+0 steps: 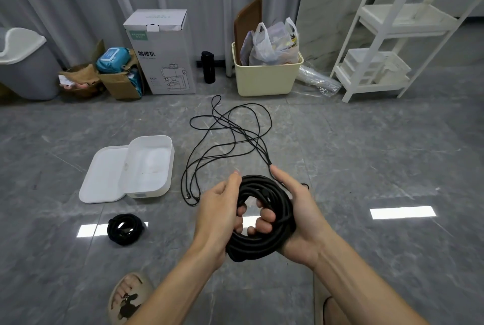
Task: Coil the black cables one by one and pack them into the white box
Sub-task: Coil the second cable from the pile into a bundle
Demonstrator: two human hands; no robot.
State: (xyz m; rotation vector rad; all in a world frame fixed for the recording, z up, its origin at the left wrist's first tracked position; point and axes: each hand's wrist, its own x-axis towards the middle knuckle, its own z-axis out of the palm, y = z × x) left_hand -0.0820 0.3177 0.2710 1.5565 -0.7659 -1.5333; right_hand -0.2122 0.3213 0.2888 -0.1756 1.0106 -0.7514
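— Cable coil (264,216), thick and black, sits upright between my two hands, held in the air above the grey floor (379,157). That is the one I am working on.

— How are you holding it?

— My left hand (220,209) grips the left side of the ring, fingers (242,210) curled through the middle hole. My right hand (298,209) cups the right side from outside, its fingers wrapped round the bundle and showing inside the ring. I judge that two hands keep the loops stacked so they cannot spring apart.

— Which way does the ring lie?

— Its open face is turned up towards me, tilted a little, and the ring is longer from near-left to far-right. At the far right, beside my right thumb, thin strands leave the hand and run away from me.

— Into that tangle?

— Yes. The loose black cables (230,136) sprawl on the floor ahead, long loops trailing towards the wall. Whether those strands belong to my coil I cannot tell.

— And the box?

— The white box (149,164) stands open on the floor to my left, its lid (104,175) lying beside it and touching it. It looks bare inside, so packing seems not yet begun. A smaller finished coil (125,229) waits on the floor nearer me, apart from the box, probably set there within easy reach.
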